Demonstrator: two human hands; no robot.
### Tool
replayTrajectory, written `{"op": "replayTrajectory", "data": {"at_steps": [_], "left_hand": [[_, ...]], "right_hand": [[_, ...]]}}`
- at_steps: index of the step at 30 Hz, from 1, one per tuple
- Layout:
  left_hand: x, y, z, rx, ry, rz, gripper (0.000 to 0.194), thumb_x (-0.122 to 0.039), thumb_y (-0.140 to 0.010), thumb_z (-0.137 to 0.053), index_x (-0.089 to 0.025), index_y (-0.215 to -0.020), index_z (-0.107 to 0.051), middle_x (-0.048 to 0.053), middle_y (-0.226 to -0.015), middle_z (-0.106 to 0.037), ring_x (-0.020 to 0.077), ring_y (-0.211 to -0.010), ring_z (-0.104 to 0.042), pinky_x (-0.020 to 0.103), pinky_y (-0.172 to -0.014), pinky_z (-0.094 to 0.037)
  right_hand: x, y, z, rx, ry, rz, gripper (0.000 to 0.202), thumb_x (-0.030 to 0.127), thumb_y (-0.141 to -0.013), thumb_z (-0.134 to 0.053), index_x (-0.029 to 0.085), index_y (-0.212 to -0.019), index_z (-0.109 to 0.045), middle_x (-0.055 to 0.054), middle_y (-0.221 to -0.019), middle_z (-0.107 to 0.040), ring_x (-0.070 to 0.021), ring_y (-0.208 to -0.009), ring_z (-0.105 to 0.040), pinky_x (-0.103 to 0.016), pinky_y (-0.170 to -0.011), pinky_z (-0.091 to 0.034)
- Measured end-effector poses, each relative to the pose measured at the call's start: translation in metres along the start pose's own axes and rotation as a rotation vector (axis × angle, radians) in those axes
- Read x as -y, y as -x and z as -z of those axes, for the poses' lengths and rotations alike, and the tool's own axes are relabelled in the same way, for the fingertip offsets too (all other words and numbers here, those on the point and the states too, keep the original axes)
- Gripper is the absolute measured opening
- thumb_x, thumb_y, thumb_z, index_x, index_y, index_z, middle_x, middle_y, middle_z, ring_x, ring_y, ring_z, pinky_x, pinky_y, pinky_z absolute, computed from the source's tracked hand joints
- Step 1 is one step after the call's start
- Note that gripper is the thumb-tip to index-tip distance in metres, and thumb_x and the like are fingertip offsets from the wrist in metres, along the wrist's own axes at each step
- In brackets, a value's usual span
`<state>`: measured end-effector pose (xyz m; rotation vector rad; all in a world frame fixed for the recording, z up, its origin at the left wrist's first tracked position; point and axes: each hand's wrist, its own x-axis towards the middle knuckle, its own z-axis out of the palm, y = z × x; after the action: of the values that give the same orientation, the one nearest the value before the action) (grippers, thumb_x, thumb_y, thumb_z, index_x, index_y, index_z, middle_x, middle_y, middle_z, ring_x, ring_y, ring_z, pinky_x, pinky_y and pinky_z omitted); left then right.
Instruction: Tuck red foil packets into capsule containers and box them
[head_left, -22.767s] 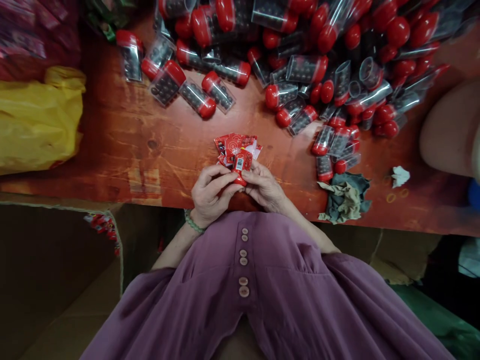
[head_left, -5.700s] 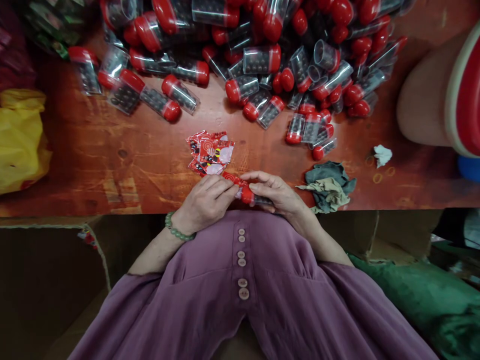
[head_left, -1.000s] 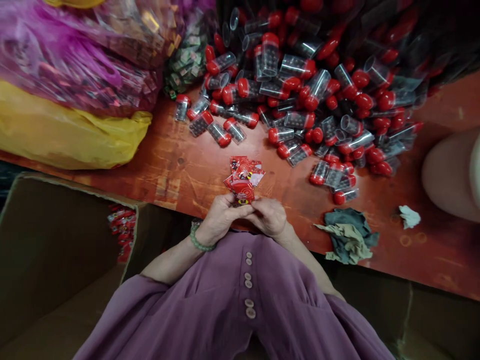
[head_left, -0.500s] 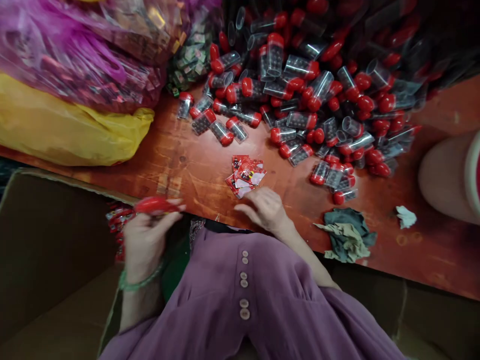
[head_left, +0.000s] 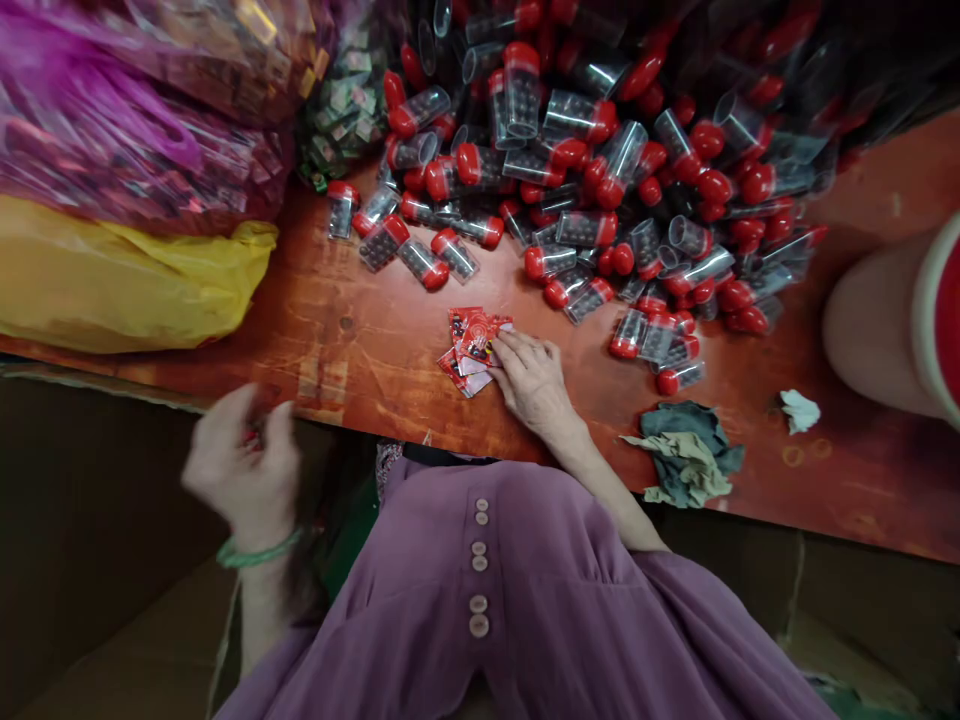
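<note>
On the table lies a small overlapping pile of red printed packets (head_left: 469, 340) with pale pink patches. My right hand (head_left: 536, 385) rests at the pile's right edge, its fingers close together and pressed onto a red packet. Part of that packet is hidden under the fingertips. My left hand (head_left: 244, 460) is over the dark cardboard box (head_left: 82, 480) left of my lap, blurred by motion. Its thumb and fingers are apart, and I see nothing held in them. A bit of red shows between them, seemingly behind the hand.
A big heap of clear plastic tubes with red caps (head_left: 585, 230) covers the table's far side. Purple (head_left: 135, 130) and yellow bags (head_left: 127, 280) stand at left. Crumpled cloth (head_left: 686, 455), a white scrap (head_left: 799, 411) and a pale bucket (head_left: 877, 320) are at right.
My left hand has moved left off the table edge, and the red thing it held is gone from its fingers. My right hand has moved up onto the packets. The view has shifted slightly.
</note>
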<state>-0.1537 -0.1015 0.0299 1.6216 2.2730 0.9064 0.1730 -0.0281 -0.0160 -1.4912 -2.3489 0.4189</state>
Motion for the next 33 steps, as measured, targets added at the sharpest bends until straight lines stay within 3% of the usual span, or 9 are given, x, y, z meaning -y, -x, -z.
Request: {"op": "replayTrajectory", "data": {"at_steps": [2, 5, 7, 10, 15, 18, 22, 27, 33], "left_hand": [[-0.044, -0.009, -0.039, 0.058, 0.09, -0.28, 0.026, -0.03, -0.087, -0.067, -0.022, -0.112, -0.068, 0.007, -0.112, -0.072, 0.0267, -0.106, -0.067, 0.047, -0.098, -0.052], [-0.093, -0.019, -0.091, 0.365, 0.245, -0.603, 0.027, -0.024, -0.093, -0.058, -0.021, -0.117, -0.069, 0.01, -0.126, -0.07, 0.0256, -0.121, -0.064, 0.042, -0.105, -0.052], [-0.111, -0.024, -0.115, 0.509, 0.265, -0.692, 0.032, -0.022, -0.095, -0.054, -0.016, -0.124, -0.066, 0.015, -0.137, -0.063, 0.0278, -0.133, -0.055, 0.045, -0.113, -0.046], [-0.118, -0.028, -0.136, 0.627, 0.22, -0.798, 0.036, -0.016, -0.095, -0.049, -0.009, -0.127, -0.064, 0.02, -0.142, -0.058, 0.0308, -0.138, -0.05, 0.049, -0.117, -0.041], [-0.113, -0.031, -0.146, 0.549, 0.162, -0.898, 0.025, -0.017, -0.094, -0.051, -0.019, -0.107, -0.072, 0.014, -0.125, -0.07, 0.0293, -0.122, -0.061, 0.051, -0.106, -0.048], [-0.113, -0.029, -0.148, 0.508, 0.136, -0.876, 0.021, -0.022, -0.094, -0.053, -0.02, -0.087, -0.073, 0.012, -0.105, -0.074, 0.026, -0.098, -0.066, 0.044, -0.088, -0.054], [-0.117, -0.027, -0.148, 0.538, 0.171, -0.806, 0.024, -0.034, -0.095, -0.056, -0.02, -0.085, -0.073, 0.011, -0.093, -0.07, 0.0234, -0.084, -0.062, 0.038, -0.079, -0.053], [-0.125, -0.027, -0.137, 0.589, 0.119, -0.83, 0.03, -0.033, -0.099, -0.047, -0.017, -0.101, -0.072, 0.013, -0.1, -0.068, 0.0244, -0.092, -0.062, 0.039, -0.085, -0.053], [-0.13, -0.038, -0.132, 0.651, 0.21, -0.699, 0.026, -0.024, -0.094, -0.051, -0.017, -0.086, -0.074, 0.009, -0.087, -0.07, 0.0201, -0.08, -0.065, 0.032, -0.076, -0.052]], "right_hand": [[-0.003, -0.001, -0.004, 0.006, 0.012, 0.004, 0.03, 0.02, -0.099, -0.048, 0.016, -0.122, -0.067, -0.018, -0.128, -0.069, -0.0298, -0.121, -0.06, -0.049, -0.099, -0.04], [-0.005, -0.001, -0.01, -0.011, 0.035, 0.03, 0.03, 0.014, -0.099, -0.045, 0.016, -0.116, -0.07, -0.015, -0.123, -0.072, -0.0263, -0.117, -0.061, -0.045, -0.097, -0.041], [-0.003, 0.0, -0.01, -0.003, 0.042, 0.049, 0.03, 0.015, -0.099, -0.045, 0.016, -0.117, -0.069, -0.014, -0.122, -0.072, -0.0252, -0.116, -0.061, -0.044, -0.097, -0.042], [0.001, 0.001, -0.003, 0.054, 0.039, 0.054, 0.03, 0.012, -0.098, -0.044, 0.014, -0.116, -0.068, -0.016, -0.119, -0.071, -0.0251, -0.112, -0.061, -0.043, -0.095, -0.044], [-0.01, 0.009, 0.038, 0.086, -0.018, 0.044, 0.023, 0.014, -0.099, -0.046, 0.017, -0.113, -0.065, -0.012, -0.114, -0.07, -0.0227, -0.109, -0.059, -0.039, -0.093, -0.046], [-0.041, 0.021, 0.072, -0.002, 0.116, -0.142, 0.029, 0.008, -0.096, -0.042, 0.016, -0.112, -0.065, -0.013, -0.108, -0.069, -0.0257, -0.102, -0.059, -0.042, -0.092, -0.048], [-0.091, 0.035, 0.102, -0.105, 0.345, -0.506, 0.028, 0.021, -0.095, -0.052, 0.011, -0.119, -0.063, -0.02, -0.117, -0.063, -0.0352, -0.108, -0.055, -0.055, -0.094, -0.046], [-0.113, 0.041, 0.095, -0.151, 0.346, -0.758, 0.051, 0.036, -0.089, -0.065, 0.008, -0.13, -0.054, -0.023, -0.118, -0.062, -0.0389, -0.112, -0.055, -0.058, -0.095, -0.046], [-0.103, 0.041, 0.074, -0.295, 0.175, -0.68, 0.041, 0.032, -0.094, -0.053, 0.012, -0.13, -0.056, -0.018, -0.119, -0.062, -0.0331, -0.112, -0.058, -0.055, -0.097, -0.048]]}}
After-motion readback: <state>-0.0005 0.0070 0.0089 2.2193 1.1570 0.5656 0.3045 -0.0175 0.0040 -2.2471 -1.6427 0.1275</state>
